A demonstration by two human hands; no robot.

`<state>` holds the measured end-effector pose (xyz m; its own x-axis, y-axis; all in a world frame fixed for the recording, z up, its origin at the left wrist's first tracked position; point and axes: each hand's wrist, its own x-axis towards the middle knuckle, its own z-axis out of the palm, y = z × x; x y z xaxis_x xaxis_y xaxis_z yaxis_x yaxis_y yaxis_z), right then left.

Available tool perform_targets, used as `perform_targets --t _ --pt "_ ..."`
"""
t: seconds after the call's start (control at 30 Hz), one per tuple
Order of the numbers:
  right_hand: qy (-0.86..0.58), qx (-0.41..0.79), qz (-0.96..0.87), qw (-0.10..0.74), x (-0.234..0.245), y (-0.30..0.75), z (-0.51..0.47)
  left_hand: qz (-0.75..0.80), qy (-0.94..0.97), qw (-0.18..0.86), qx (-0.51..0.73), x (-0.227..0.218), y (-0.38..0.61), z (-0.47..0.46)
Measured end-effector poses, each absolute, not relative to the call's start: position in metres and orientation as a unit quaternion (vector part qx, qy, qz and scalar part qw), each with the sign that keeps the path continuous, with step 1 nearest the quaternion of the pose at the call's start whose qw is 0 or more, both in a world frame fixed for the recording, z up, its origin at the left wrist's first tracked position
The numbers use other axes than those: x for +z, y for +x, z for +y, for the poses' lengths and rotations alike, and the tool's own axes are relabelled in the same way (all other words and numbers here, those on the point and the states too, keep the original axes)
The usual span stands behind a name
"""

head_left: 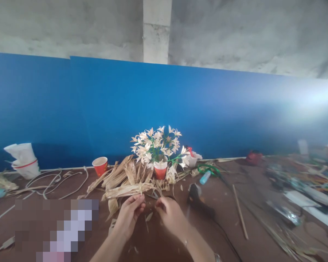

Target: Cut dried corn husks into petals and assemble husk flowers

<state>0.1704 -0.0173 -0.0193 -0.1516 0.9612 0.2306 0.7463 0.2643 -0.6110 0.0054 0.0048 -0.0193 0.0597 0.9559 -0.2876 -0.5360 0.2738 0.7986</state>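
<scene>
My left hand is closed in a pinch, and a thin pale strip stands up from its fingertips. Its tone blends with the dried husks heaped just behind. A short gap to the right, my right hand has its thumb and fingers pressed together; whatever they hold is too small or hidden to name. Beyond both hands, a bunch of cream-coloured flowers on green stems stands in a red and white paper cup. To the right of my right hand lies a black glue gun with its cord.
Another red paper cup stands left of the husks. White cables loop across the brown tabletop. At right are a thin stick, a white power strip and blurred clutter. A blue panel rises behind the table.
</scene>
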Motion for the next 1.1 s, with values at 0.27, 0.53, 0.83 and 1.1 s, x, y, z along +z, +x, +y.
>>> perform_targets --t 0.27,0.53,0.83,1.1 --pt "-0.523 0.156 -0.799 0.254 -0.017 0.161 -0.023 0.385 0.263 0.694 0.549 -0.024 0.004 0.007" --pt "-0.523 0.129 -0.816 0.210 -0.021 0.151 -0.021 0.394 0.269 0.692 0.542 -0.020 0.005 0.004" --pt "-0.520 0.232 -0.669 0.478 -0.017 0.156 -0.013 0.411 0.285 0.687 0.527 -0.017 0.011 0.001" --pt "-0.512 0.341 -0.571 0.544 -0.012 0.151 -0.011 0.427 0.328 0.672 0.508 -0.019 0.023 -0.007"
